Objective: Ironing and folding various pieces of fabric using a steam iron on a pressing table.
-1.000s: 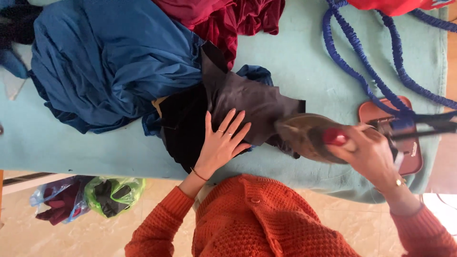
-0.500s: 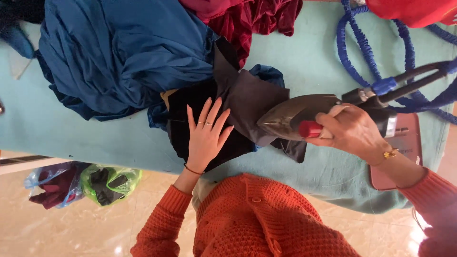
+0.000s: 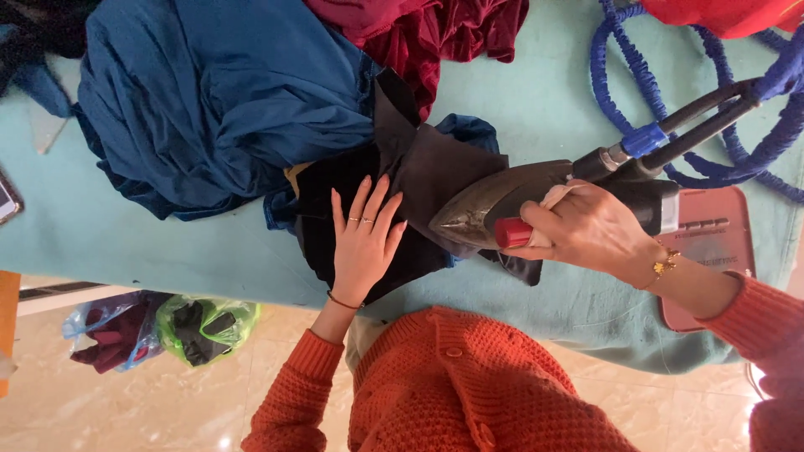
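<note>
1. Hands first: the left hand point(image 3: 364, 238) lies flat, fingers spread and open, pressing down on a dark brown-black garment point(image 3: 427, 180) spread on the pale green worktop point(image 3: 536, 100).
2. The right hand point(image 3: 590, 228) is closed around the handle of a steam iron point(image 3: 502, 205), thumb near its red button.
3. The iron's long axis runs across the worktop, its pointed nose aimed toward the left hand; the nose sits on the garment's right part, just beside the spread fingers but apart from them.
4. The garment therefore lies under the left hand and directly ahead of the iron's tip.
5. Behind it sit a heap of blue fabric point(image 3: 218, 92), maroon velvet cloth point(image 3: 435, 33) and a looped blue hose point(image 3: 670, 109); a pink iron rest point(image 3: 712, 243) lies at the right.
</note>
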